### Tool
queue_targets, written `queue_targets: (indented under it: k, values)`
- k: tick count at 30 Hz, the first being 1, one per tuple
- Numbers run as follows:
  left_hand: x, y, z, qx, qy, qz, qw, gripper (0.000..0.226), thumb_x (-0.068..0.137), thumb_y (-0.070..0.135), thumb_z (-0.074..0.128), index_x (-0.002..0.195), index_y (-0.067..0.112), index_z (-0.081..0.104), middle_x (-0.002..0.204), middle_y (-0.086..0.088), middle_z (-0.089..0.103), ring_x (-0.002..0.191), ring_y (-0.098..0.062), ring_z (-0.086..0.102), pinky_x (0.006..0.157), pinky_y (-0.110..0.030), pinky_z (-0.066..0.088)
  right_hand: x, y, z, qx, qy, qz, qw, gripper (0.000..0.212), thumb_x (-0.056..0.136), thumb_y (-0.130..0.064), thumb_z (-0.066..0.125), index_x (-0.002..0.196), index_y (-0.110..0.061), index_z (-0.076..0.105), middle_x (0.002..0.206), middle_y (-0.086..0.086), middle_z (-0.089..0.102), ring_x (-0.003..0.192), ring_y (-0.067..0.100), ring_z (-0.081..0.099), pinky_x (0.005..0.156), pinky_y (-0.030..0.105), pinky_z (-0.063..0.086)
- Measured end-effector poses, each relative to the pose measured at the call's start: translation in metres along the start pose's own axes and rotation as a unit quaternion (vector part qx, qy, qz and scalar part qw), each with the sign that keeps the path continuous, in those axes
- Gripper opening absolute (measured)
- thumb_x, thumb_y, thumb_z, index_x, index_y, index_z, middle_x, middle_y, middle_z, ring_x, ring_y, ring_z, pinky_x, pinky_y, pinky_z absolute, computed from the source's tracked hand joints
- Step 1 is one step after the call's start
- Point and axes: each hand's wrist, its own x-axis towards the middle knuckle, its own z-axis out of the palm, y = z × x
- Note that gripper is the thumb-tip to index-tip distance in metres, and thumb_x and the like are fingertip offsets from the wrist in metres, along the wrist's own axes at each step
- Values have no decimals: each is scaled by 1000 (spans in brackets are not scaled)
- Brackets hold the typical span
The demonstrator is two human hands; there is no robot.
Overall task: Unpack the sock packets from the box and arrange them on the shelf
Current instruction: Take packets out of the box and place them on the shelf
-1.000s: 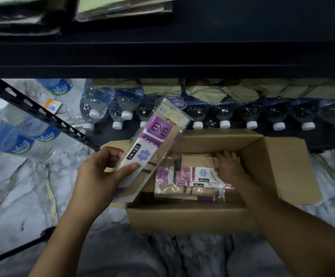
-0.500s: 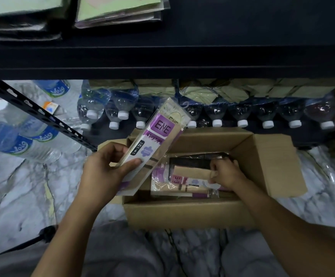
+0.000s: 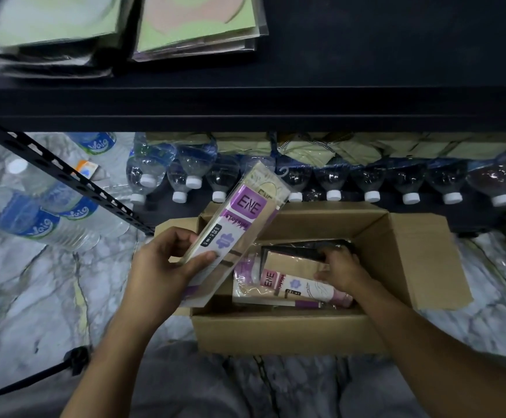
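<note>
An open cardboard box (image 3: 284,333) sits on the marble floor below a dark shelf (image 3: 366,55). My left hand (image 3: 167,267) holds a stack of purple-and-white sock packets (image 3: 236,218) tilted over the box's left rim. Inside the box my right hand (image 3: 340,267) grips a beige sock packet (image 3: 291,260) that is lifted at an angle. Under it lies another packet with a pink label (image 3: 294,286). The box's bottom is mostly hidden.
A row of water bottles (image 3: 333,182) lies on the bottom shelf right behind the box. More bottles (image 3: 43,218) lie on the floor at left, past a slanted black metal strut (image 3: 64,176). Green-fronted packets (image 3: 197,22) are stacked on the upper shelf.
My right hand has taken hold of a packet in the box and tipped it up. The left hand's stack stayed nearly in place. The view tilted up, showing more of the upper shelf.
</note>
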Motion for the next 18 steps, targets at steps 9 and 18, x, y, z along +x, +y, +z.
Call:
queue_targets:
  k: [9, 18]
  values:
    - [7, 1, 3, -46, 5, -3, 999, 17, 74, 9, 80, 83, 11, 65, 82, -1, 71, 68, -4, 65, 52, -14, 51, 28, -1, 0, -11, -68, 9, 998, 68, 75, -30, 75, 133, -19, 42, 138, 10, 47, 128, 28, 44, 107, 39, 35]
    - [9, 1, 3, -44, 8, 11, 999, 18, 72, 12, 81, 83, 13, 65, 85, 3, 72, 79, -15, 68, 59, -20, 55, 35, 2, 1, -27, -49, -14, 998, 61, 73, -34, 78, 126, -20, 53, 137, 6, 43, 128, 26, 37, 106, 38, 35]
